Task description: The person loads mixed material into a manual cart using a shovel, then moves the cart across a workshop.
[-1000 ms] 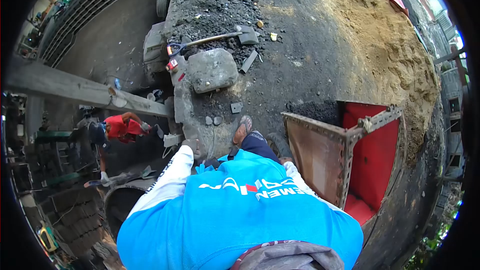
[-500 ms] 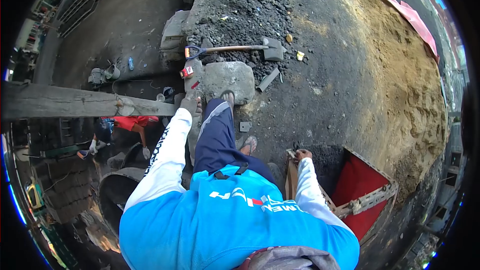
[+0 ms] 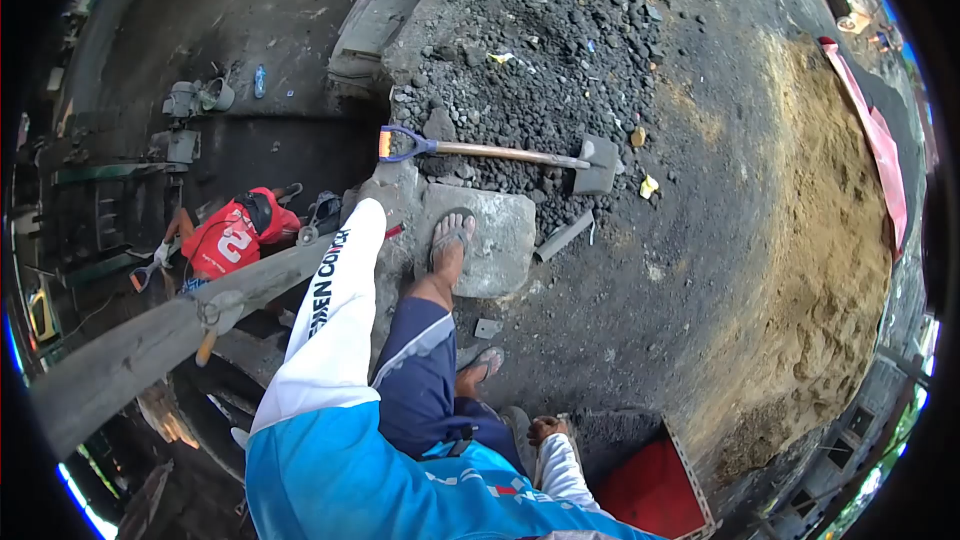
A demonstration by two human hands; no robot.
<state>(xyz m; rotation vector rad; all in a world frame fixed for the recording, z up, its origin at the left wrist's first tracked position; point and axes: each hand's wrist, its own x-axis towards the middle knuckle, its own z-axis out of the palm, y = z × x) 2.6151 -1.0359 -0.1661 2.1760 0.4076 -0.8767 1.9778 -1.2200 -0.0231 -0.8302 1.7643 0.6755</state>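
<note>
My right hand (image 3: pixel 545 428) is closed at the near corner of a red-lined box (image 3: pixel 650 490), with its fingers curled over the edge. Dark material lies beside the red lining. My left arm, in a white sleeve (image 3: pixel 335 290), stretches forward past the end of a wooden beam (image 3: pixel 150 370). The left hand cannot be made out beyond the cuff, against the grey concrete. In front of me a shovel (image 3: pixel 510 152) with a blue and orange handle lies on black rubble. One sandaled foot stands on a concrete block (image 3: pixel 500 230), the other on the dark ground.
A person in a red shirt (image 3: pixel 230 235) bends in the lower area at left, holding a tool. A sand heap (image 3: pixel 830 290) with a pink sheet (image 3: pixel 880 165) rises at right. A metal strip (image 3: pixel 565 235) lies near the shovel. A bucket (image 3: pixel 216 95) and a bottle (image 3: pixel 260 82) stand at upper left.
My view has turned and shifted, so the box sits lower and the beam slants. One foot now stands further onto the concrete block. The person in red has moved and shows their back.
</note>
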